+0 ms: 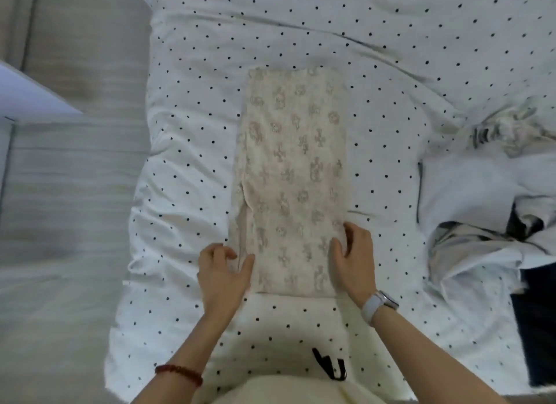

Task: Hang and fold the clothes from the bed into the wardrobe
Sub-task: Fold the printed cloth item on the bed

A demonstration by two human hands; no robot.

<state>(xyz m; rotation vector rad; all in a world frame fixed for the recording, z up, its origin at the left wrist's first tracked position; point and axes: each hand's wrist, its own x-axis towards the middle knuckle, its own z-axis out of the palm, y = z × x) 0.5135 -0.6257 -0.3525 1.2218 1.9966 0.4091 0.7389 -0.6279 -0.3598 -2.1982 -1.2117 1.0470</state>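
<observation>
A cream garment (293, 175) with a pale floral print lies folded into a long narrow strip on the bed (376, 57), which has a white, black-dotted cover. My left hand (224, 271) grips the strip's near left edge, thumb on top and fingers curled at the side. At the near right edge, my right hand (353, 256) pinches the cloth between thumb and curled fingers. A white watch sits on the right wrist and a red bead bracelet on the left forearm.
A heap of unfolded clothes (493, 199), white, grey and dark, lies at the bed's right side. A dark garment (538, 328) lies at the near right. The floor (66, 223) runs along the bed's left. A white furniture corner (27, 96) shows far left.
</observation>
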